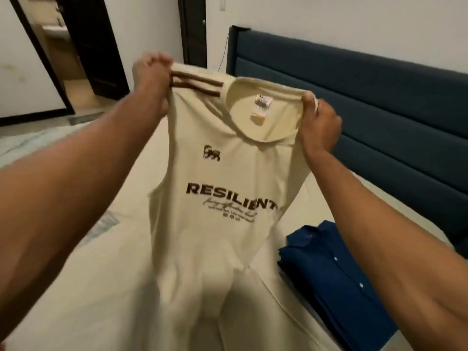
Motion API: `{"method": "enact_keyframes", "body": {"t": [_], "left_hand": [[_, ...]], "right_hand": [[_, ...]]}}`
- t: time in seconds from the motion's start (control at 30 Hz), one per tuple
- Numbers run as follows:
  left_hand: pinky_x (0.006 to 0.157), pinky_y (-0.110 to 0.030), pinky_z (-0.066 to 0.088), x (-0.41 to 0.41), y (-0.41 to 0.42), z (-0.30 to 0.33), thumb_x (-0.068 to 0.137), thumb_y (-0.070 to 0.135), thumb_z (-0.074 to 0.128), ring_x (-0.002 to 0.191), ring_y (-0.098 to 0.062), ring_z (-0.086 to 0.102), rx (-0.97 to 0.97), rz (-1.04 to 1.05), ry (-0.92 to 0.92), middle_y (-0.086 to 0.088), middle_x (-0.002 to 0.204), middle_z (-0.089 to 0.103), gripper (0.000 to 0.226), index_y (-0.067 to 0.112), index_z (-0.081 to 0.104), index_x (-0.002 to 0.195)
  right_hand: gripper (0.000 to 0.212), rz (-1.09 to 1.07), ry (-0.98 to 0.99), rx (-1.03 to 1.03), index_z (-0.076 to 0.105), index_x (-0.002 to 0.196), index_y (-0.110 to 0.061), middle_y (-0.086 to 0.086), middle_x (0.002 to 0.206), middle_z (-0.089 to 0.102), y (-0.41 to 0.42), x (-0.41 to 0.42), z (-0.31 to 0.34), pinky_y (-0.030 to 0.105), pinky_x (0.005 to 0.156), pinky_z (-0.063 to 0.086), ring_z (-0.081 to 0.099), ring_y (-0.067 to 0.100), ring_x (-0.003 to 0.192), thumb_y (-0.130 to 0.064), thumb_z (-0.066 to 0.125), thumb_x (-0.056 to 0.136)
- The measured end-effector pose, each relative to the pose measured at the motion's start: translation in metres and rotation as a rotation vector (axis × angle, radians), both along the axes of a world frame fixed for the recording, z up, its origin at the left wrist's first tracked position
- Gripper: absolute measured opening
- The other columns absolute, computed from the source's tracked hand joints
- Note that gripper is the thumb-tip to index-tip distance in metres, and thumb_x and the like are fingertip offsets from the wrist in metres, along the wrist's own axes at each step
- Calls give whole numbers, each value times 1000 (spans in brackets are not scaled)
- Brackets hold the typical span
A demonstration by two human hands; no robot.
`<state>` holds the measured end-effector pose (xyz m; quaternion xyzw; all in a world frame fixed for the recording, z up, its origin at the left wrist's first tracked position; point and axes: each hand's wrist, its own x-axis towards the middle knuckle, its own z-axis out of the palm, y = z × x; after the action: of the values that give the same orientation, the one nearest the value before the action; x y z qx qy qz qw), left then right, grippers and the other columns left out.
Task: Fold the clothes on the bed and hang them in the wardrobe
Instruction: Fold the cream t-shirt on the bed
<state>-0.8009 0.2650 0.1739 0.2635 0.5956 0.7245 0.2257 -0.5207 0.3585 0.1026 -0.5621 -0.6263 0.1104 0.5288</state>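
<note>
We hold a cream T-shirt (pixel 228 198) up in the air over the bed (pixel 106 262), its front turned toward us — the word RESILIENT runs in dark letters across the chest, with a small dark emblem above it and a label showing inside the neckline. Our left hand (pixel 152 77) has its fingers curled tight round the shirt's shoulder seam, where brown stripes cross the fabric. Our right hand (pixel 320 120) pinches the other shoulder beside the collar, thumb in front and fingers behind. The shirt hangs narrow between the two grips, its sides drawn in and its lower part drooping down to the bed's pale sheet, where the hem blurs into the cloth beneath — we cannot tell whether it touches.

To the right of the shirt, on the bed, lies a folded dark blue button shirt (pixel 336 282), flat, with small white buttons in a row down its front. Beyond the shirt, at the bed's far right side, stands a padded blue headboard (pixel 367 110) against a white wall (pixel 329 19). Behind the shirt and to its left, dark doorframes (pixel 195 31) open off the room.
</note>
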Motion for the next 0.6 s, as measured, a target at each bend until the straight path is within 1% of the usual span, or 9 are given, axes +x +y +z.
{"method": "enact_keyframes", "body": {"t": [0.1, 0.17, 0.23, 0.27, 0.33, 0.4, 0.47, 0.53, 0.6], "left_hand": [[51, -20, 46, 7, -5, 63, 90, -4, 36, 62, -8, 53, 205, -6, 37, 2, 76, 57, 35, 22, 58, 82], [54, -24, 45, 6, -20, 78, 85, -4, 39, 60, -10, 53, 290, -13, 11, 1, 69, 55, 31, 19, 59, 78], [55, -24, 44, 4, -41, 68, 80, -1, 45, 61, -10, 53, 248, 27, 28, 4, 64, 55, 29, 21, 60, 69], [54, -23, 43, 5, -55, 53, 78, 2, 47, 60, -8, 53, 199, 56, 40, 7, 62, 55, 28, 23, 60, 65], [48, -22, 37, 3, -90, -1, 74, 8, 49, 58, -9, 50, 77, 78, 47, 7, 62, 53, 21, 22, 58, 62], [43, -22, 35, 2, -127, -80, 71, 15, 49, 58, -16, 48, -38, 32, 43, 3, 64, 51, 13, 21, 57, 62], [50, -25, 38, 3, -169, -168, 67, 19, 47, 61, -22, 48, -231, -23, 89, -2, 63, 52, 12, 18, 58, 62], [59, -29, 41, 6, -210, -251, 76, 17, 50, 65, -23, 51, -448, -107, 108, -1, 60, 57, 18, 18, 62, 62], [61, -30, 45, 7, -251, -322, 88, 5, 53, 64, -24, 55, -607, -203, 98, 1, 57, 59, 30, 17, 64, 63]], "right_hand": [[63, -1, 83, 208, 52, 76, -14, -3, 69, 51, -3, 2, 52, 29, 52, 29, 43, 8, 60, -71, 31, 92], [68, 25, 102, 303, 56, 76, -12, -4, 65, 50, -17, 7, 68, 22, 51, 30, 39, 3, 55, -72, 27, 89], [64, 55, 62, 369, 59, 77, -12, -4, 63, 51, -39, 13, 63, 25, 52, 36, 44, 8, 55, -66, 33, 97], [59, 76, 24, 388, 58, 75, -12, -3, 61, 49, -53, 16, 52, 28, 51, 35, 45, 12, 54, -60, 36, 101], [53, 121, -82, 370, 51, 68, -13, -1, 56, 45, -90, 21, 13, 32, 50, 30, 44, 18, 50, -51, 36, 103], [48, 183, -229, 255, 44, 66, -21, -2, 53, 44, -132, 27, -44, 31, 50, 30, 46, 22, 50, -52, 33, 101], [51, 242, -441, 24, 42, 68, -26, 0, 57, 54, -177, 30, -109, 30, 52, 30, 55, 26, 55, -62, 24, 98], [56, 330, -725, -295, 49, 77, -25, 3, 77, 68, -218, 34, -174, 33, 57, 30, 65, 28, 75, -67, 18, 97], [52, 403, -899, -506, 57, 90, -22, 5, 95, 71, -254, 38, -239, 34, 63, 32, 66, 28, 91, -62, 25, 101]]}}
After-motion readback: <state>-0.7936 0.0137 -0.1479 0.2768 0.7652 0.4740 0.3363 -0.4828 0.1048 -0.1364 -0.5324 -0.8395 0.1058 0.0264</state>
